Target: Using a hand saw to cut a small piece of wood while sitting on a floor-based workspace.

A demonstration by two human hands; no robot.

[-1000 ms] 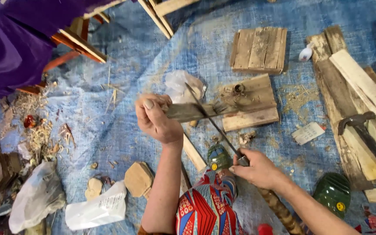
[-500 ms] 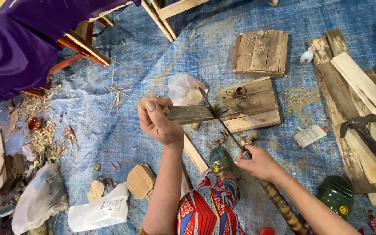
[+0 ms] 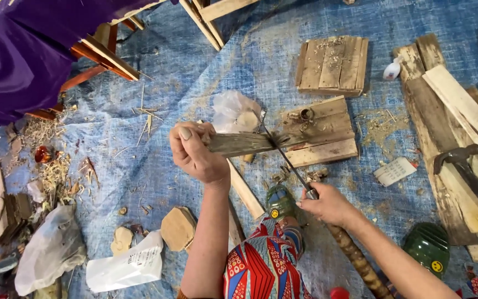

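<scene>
Around wood strip (image 3: 244, 143), closed fingers (image 3: 186, 135)

**Around the blue tarp**

A blue tarp (image 3: 139, 182) covers the ground. A small slatted pallet (image 3: 333, 65) lies at the top, long planks (image 3: 460, 111) at right with a hammer (image 3: 466, 166) across them. A green shoe (image 3: 428, 246) sits lower right. Wood shavings (image 3: 51, 166) scatter left, near what may be a plastic bag (image 3: 51, 252).

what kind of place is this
Most likely an informal woodworking spot on the ground. A blue tarp is strewn with shavings and planks, a hammer lies nearby, and the left hand steadies a wood strip while the right hand works a blade across it.
</scene>
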